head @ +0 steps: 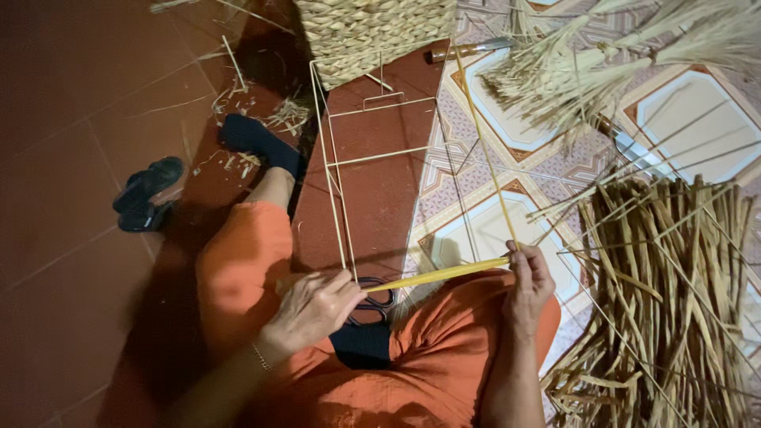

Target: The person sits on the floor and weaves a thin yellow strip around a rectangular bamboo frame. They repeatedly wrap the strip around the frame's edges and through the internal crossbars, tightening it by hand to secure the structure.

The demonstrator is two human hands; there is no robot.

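So the left hand (317,305) has its fingers curled and pinched around one end of a flat yellow strip (444,274), knuckles up. Right hand (527,281) pinches the other end against the wire frame (341,182), forearm coming up from the lap. Scissors (372,301) sit just under the left fingers, dried straw pile (674,285) off right.

Pale yellow flat strip (444,274), stretched nearly level across the lap, pinched at each end, its right end bending up into a long thin stalk, cream wire frame (341,170), rectangular, open, lying on the floor beneath
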